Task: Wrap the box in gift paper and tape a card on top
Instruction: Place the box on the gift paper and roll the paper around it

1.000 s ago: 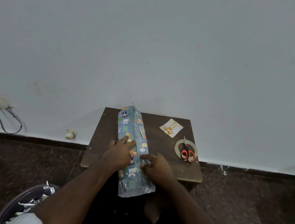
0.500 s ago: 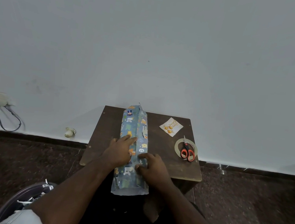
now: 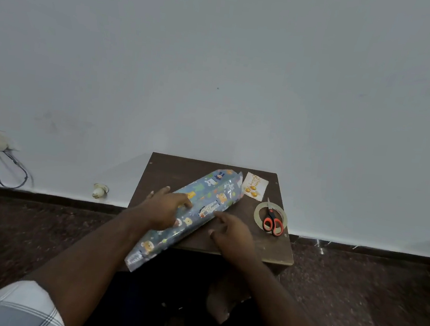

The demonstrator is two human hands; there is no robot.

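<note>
Where dark floor (image 3: 26, 235) meets pale wall (image 3: 219, 69), small brown table (image 3: 265, 249).

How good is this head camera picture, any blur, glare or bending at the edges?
Head view: dim, even light; the dark floor at lower right is smeared. The wrapped box shows small glints on its paper near the far end. The skirting line bows, a wide-angle effect. The card, scissors and tape roll read fairly clearly.

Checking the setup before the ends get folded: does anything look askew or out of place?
Yes. The wrapped box lies diagonally across the table, its near end overhanging the front edge. The left hand rests on it. The scissors lie across the tape roll.
</note>
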